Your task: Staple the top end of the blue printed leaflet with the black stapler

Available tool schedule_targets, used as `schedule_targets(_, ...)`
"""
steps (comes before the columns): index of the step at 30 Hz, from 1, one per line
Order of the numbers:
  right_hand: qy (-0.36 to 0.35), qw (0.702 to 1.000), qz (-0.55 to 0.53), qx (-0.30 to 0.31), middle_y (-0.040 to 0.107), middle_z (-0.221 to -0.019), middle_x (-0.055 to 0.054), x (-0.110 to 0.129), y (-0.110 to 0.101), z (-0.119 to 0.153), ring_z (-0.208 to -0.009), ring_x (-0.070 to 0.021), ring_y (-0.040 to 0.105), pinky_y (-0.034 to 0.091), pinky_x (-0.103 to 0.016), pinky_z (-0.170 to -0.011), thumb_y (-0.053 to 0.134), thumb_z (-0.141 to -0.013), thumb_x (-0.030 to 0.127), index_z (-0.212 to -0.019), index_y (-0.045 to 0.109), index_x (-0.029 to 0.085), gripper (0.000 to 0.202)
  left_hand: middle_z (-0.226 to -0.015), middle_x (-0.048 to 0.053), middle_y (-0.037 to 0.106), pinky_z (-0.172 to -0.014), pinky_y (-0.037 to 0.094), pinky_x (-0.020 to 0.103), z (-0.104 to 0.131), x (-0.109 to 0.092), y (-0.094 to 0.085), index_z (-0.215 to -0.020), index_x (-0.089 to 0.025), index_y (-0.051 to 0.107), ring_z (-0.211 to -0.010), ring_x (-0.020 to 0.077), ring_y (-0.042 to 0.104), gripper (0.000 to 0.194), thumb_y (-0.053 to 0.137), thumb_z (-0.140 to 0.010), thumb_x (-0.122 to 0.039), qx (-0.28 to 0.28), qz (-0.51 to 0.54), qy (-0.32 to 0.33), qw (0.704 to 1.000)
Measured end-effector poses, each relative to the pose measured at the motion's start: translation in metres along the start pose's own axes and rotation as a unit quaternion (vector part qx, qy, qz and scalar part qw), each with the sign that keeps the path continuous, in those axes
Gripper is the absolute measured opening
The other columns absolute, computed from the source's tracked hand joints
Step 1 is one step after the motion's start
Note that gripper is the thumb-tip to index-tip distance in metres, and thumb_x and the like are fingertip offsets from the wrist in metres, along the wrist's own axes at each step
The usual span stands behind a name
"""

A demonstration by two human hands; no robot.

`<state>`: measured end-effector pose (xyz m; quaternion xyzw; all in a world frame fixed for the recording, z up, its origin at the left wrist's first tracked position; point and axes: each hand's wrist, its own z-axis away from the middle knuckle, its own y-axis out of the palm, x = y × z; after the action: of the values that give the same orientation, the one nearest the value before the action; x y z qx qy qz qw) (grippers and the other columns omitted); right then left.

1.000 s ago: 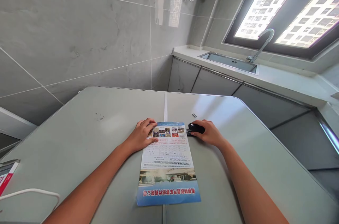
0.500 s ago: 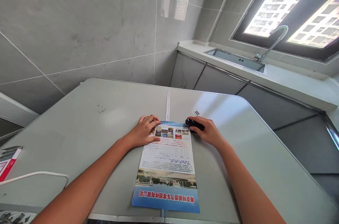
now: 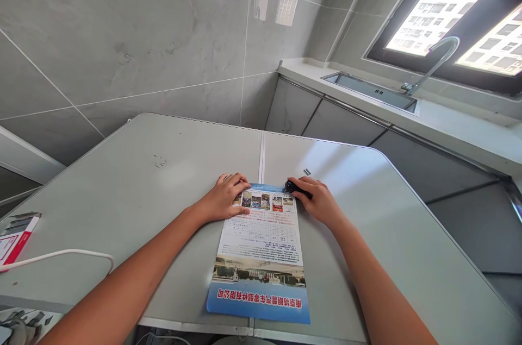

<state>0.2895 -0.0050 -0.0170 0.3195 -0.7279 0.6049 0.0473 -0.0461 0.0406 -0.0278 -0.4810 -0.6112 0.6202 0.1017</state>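
A printed flyer (image 3: 261, 250) with blue bands, small photos and red lettering lies flat on the table, its lettering upside down to me. My left hand (image 3: 224, 196) holds the flyer at its far left corner, thumb on the print and fingers bent over the edge. In my right hand (image 3: 320, 201) is a black stapler (image 3: 292, 187), its front end over the flyer's far right corner. My fingers and palm cover the stapler's rear. Just beyond it lie short strips of staples (image 3: 307, 172).
Loose staples (image 3: 160, 161) are scattered on the table (image 3: 171, 258) at the far left. A red and white box (image 3: 18, 239) and a white cable (image 3: 65, 251) are at the left edge. A counter with a sink (image 3: 371, 91) and faucet stands at the back right.
The whole view has shifted slightly. My right hand covers a little more of the stapler, which stays at the same corner of the flyer. My left hand keeps its place.
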Motion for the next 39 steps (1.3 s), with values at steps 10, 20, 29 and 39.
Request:
schedule_targets(10,-0.007,1.000,0.011,0.008,0.072,-0.113,-0.007,0.001,-0.001,0.000,-0.098,-0.0254,0.066,0.048,-0.046,-0.091,0.049,-0.101,0.030,-0.138,0.063,0.030,0.039,-0.128,0.010,0.058,-0.118,0.028,0.056,0.001,0.000,0.001,-0.133,-0.025,0.062,-0.120,0.0308,0.057,0.061,0.082,-0.080,-0.046,-0.002,0.002,-0.004,1.000)
schedule_targets(20,-0.009,1.000,0.018,0.021,0.072,-0.113,-0.007,0.005,-0.002,-0.002,-0.099,-0.0255,0.066,0.047,-0.046,-0.092,0.049,-0.101,0.027,-0.138,0.063,0.030,0.040,-0.131,0.011,0.057,-0.121,0.018,0.063,0.002,0.000,0.004,-0.134,-0.024,0.059,-0.123,0.0317,0.056,0.061,0.081,-0.082,-0.046,0.009,-0.002,-0.016,1.000)
schedule_targets(29,-0.005,0.999,0.028,0.029,0.073,-0.115,-0.006,0.005,-0.003,-0.002,-0.101,-0.0246,0.066,0.045,-0.043,-0.092,0.049,-0.101,0.025,-0.135,0.063,0.030,0.038,-0.129,0.011,0.058,-0.121,0.018,0.063,0.002,0.001,0.004,-0.134,-0.025,0.059,-0.122,0.0317,0.057,0.062,0.082,-0.081,-0.046,0.005,-0.002,-0.012,1.000)
schedule_targets(39,0.050,0.988,0.136,0.062,0.071,-0.112,-0.004,0.026,-0.002,-0.006,-0.100,-0.0233,0.062,0.039,-0.036,-0.081,0.051,-0.095,0.014,-0.121,0.066,0.031,0.034,-0.130,0.010,0.057,-0.120,0.025,0.058,0.001,0.000,0.003,-0.133,-0.025,0.060,-0.121,0.0303,0.057,0.061,0.083,-0.080,-0.045,0.006,-0.005,-0.012,1.000)
